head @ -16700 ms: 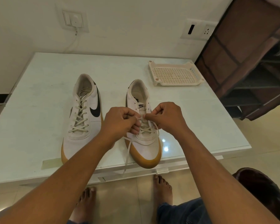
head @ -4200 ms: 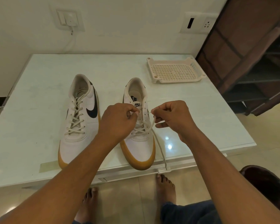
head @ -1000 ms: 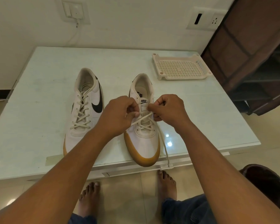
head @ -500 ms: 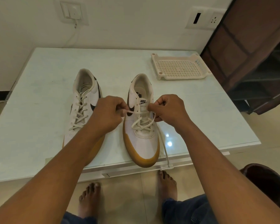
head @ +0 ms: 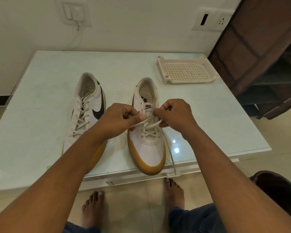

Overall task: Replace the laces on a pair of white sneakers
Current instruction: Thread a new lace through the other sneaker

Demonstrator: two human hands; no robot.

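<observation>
Our left hand (head: pixel 118 118) and right hand (head: pixel 176 115) each pinch the lace (head: pixel 155 123) over the half-laced sneaker (head: pixel 149 148); next, we judge, an end threads through an upper eyelet.

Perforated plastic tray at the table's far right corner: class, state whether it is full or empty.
Empty: the perforated plastic tray shows its whole grid floor bare, with nothing inside its walls.

From my feed, the light is warm, rather dim and comes from overhead. Two glare spots (head: pixel 175 148) flare on the glossy table (head: pixel 225 132). Soft shadows hug the sneakers (head: pixel 148 148). The centre is sharp, and the wide lens bows the edges.
</observation>
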